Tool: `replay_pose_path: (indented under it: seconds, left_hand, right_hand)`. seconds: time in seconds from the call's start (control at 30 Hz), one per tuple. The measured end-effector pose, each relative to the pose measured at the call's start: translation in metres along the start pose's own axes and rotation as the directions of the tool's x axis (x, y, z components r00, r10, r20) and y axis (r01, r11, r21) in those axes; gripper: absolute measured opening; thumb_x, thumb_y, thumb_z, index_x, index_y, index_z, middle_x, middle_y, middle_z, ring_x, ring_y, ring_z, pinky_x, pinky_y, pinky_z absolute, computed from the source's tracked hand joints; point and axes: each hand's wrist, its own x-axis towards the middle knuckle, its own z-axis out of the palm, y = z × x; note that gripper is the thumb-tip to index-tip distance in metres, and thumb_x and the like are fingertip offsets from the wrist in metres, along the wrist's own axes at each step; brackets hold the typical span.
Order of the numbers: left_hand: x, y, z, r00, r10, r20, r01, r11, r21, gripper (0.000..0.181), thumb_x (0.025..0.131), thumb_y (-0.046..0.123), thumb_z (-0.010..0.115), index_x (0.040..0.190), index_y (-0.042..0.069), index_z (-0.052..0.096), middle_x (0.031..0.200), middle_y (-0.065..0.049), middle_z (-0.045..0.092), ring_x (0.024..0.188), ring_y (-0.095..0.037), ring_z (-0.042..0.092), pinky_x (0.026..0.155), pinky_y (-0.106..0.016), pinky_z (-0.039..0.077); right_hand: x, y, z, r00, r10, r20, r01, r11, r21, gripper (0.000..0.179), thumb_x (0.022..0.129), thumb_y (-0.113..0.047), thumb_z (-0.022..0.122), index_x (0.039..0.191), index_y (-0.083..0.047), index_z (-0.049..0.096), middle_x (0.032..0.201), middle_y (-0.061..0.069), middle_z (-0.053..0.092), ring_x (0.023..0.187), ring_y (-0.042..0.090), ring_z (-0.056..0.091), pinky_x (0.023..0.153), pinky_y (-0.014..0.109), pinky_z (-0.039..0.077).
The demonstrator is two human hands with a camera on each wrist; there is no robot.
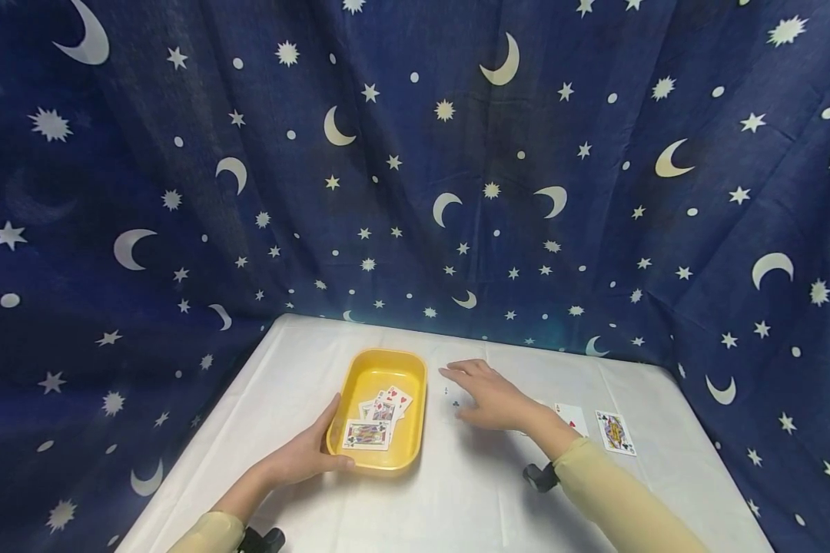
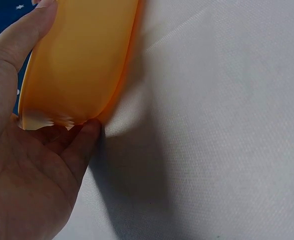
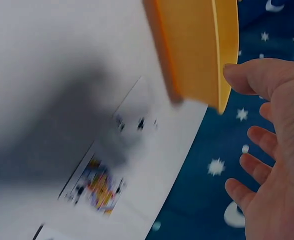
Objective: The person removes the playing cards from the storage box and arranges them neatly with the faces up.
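My left hand (image 1: pixel 300 458) grips the near left corner of a yellow plastic tray (image 1: pixel 410 453); in the left wrist view its thumb (image 2: pixel 29 30) lies along the side. Inside the tray is a loose pile of playing cards (image 1: pixel 366 435), a face card on top, a heart card (image 1: pixel 400 398) behind. My right hand (image 1: pixel 496 397) hovers just right of the tray, fingers spread and holding nothing. Partly hidden beneath it is a black-suited card (image 1: pixel 455 403). In the right wrist view a face card (image 3: pixel 101 185) lies beside that card, both blurred.
Farther right on the white-covered table (image 1: pixel 505 499) lie a heart card (image 1: pixel 572 418), partly behind my right forearm, and a face card (image 1: pixel 615 433). A dark blue curtain (image 1: pixel 401 200) with moons and stars stands behind the table and along its sides.
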Motion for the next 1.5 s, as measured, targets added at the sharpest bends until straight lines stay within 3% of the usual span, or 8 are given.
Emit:
replay_pose_path:
  seconds: [0.3,0.57,0.8,1.03,1.2,1.27,1.5]
  left_hand:
    - [0.001,-0.002,0.000,1.000,0.007,-0.001,-0.007,1.000,-0.003,0.128,0.078,0.043,0.089,0.166,0.016,0.000,0.171,-0.015,0.008,0.154,-0.039,0.013,0.121,-0.061,0.014]
    - [0.000,-0.002,-0.001,1.000,0.017,0.006,-0.017,1.000,-0.001,0.128,0.079,0.044,0.088,0.166,0.016,0.000,0.170,-0.015,0.009,0.154,-0.040,0.014,0.121,-0.061,0.015]
    - [-0.003,-0.002,-0.003,0.998,0.058,0.023,-0.058,0.998,0.002,0.125,0.081,0.041,0.087,0.166,0.014,-0.001,0.170,-0.016,0.006,0.153,-0.040,0.014,0.121,-0.059,0.014]
    - [-0.003,-0.001,-0.004,0.998,0.051,0.030,-0.051,0.999,-0.004,0.125,0.081,0.043,0.086,0.166,0.016,-0.002,0.171,-0.014,0.005,0.154,-0.038,0.013,0.122,-0.058,0.015]
    - [-0.003,-0.003,-0.003,0.999,0.045,0.024,-0.045,0.999,-0.001,0.125,0.081,0.044,0.086,0.166,0.017,-0.002,0.171,-0.013,0.007,0.154,-0.038,0.016,0.122,-0.058,0.015]
    - [-0.002,-0.003,-0.003,0.999,0.048,0.021,-0.048,0.999,0.001,0.125,0.081,0.042,0.086,0.166,0.017,-0.001,0.171,-0.014,0.008,0.153,-0.038,0.016,0.121,-0.059,0.015]
    - [-0.002,-0.004,-0.003,0.999,0.045,0.014,-0.045,0.999,0.012,0.124,0.081,0.042,0.087,0.166,0.017,-0.001,0.171,-0.014,0.009,0.154,-0.038,0.016,0.121,-0.059,0.015]
  right_hand:
    - [0.028,-0.040,0.012,0.990,-0.136,0.045,0.136,0.991,-0.010,0.073,0.090,-0.031,0.073,0.157,-0.025,0.044,0.157,0.000,0.043,0.145,0.023,0.035,0.119,0.046,0.032]
    - [0.051,-0.074,0.029,0.973,-0.189,0.132,0.197,0.979,-0.049,0.071,0.089,-0.024,0.074,0.154,-0.032,0.047,0.157,-0.005,0.043,0.144,0.021,0.037,0.118,0.044,0.034]
    - [0.061,-0.092,0.047,0.927,-0.276,0.252,0.330,0.921,-0.205,0.068,0.087,-0.018,0.071,0.150,-0.033,0.053,0.157,-0.010,0.045,0.145,0.024,0.038,0.119,0.041,0.032]
    - [0.068,-0.103,0.055,0.894,-0.321,0.314,0.386,0.906,-0.175,0.054,0.098,-0.008,0.063,0.143,-0.037,0.061,0.151,-0.016,0.051,0.145,0.023,0.040,0.122,0.042,0.028]
    - [0.072,-0.105,0.064,0.867,-0.367,0.336,0.449,0.868,-0.210,0.049,0.100,-0.013,0.064,0.142,-0.037,0.062,0.148,-0.018,0.054,0.139,0.018,0.046,0.117,0.037,0.035]
    - [0.072,-0.106,0.065,0.866,-0.358,0.348,0.449,0.864,-0.228,0.049,0.100,-0.014,0.064,0.143,-0.037,0.061,0.149,-0.018,0.053,0.138,0.015,0.047,0.116,0.036,0.037]
    - [0.067,-0.113,0.067,0.897,-0.233,0.376,0.340,0.907,-0.249,0.054,0.098,-0.017,0.065,0.148,-0.033,0.056,0.156,-0.014,0.046,0.146,0.018,0.040,0.118,0.036,0.034]
